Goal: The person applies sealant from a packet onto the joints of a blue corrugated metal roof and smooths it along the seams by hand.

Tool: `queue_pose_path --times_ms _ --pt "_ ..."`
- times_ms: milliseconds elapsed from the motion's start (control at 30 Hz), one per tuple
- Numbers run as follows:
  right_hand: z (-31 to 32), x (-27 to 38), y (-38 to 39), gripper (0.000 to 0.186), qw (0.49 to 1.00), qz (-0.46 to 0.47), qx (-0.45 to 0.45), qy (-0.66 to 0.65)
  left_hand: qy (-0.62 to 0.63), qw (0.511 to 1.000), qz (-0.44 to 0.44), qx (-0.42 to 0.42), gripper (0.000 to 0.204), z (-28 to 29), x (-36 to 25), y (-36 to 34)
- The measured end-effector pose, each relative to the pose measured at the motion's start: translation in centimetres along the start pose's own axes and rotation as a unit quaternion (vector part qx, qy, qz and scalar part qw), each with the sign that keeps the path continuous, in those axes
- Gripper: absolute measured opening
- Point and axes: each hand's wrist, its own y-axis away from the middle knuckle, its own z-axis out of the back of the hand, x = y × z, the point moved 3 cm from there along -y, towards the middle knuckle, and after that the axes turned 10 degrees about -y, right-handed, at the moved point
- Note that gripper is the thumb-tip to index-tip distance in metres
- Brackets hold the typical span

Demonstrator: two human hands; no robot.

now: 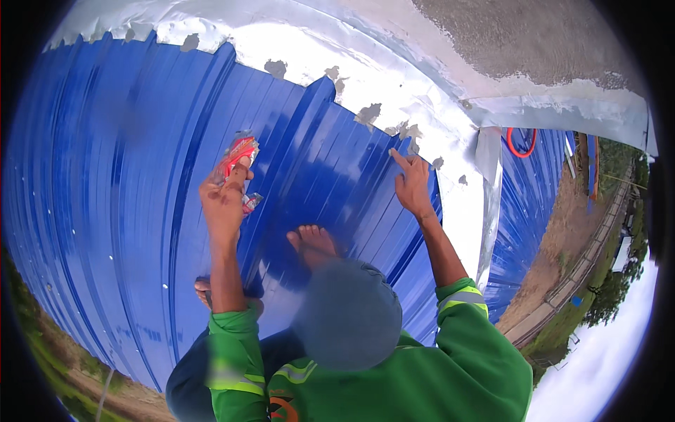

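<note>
My left hand [223, 198] is closed around a crumpled red and silver packet [241, 151], held over the blue ribbed roofing sheet [281, 133]. Brownish smears mark its fingers. Out to the right, my right hand [413, 184] reaches to the sheet's upper edge, index finger stretched out and thumb apart, with nothing seen in it. That fingertip is at or close to the seam where the sheet meets the silver flashing [302, 46]. Just beyond it is a grey patch of paste [409, 131]. Whether the finger touches the seam I cannot tell.
More grey patches [368, 113] dot the seam beside raised ribs. Behind the flashing rises a rough cement surface [520, 35]. A red ring-shaped thing [521, 143] lies on another blue roof section to the right. My bare foot [313, 243] stands on the sheet; ground shows far below the roof edges.
</note>
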Motion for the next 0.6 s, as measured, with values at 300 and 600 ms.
queue_pose_path --times_ms 300,600 --pt "1.2 -4.5 -4.1 0.069 0.951 0.111 0.048 0.286 0.019 0.999 0.041 0.018 0.021 0.4 -0.8 0.3" --pt "1.0 -3.6 -5.3 0.059 0.877 0.189 0.076 0.435 0.011 0.998 0.042 0.035 0.022 1.0 -1.2 0.8"
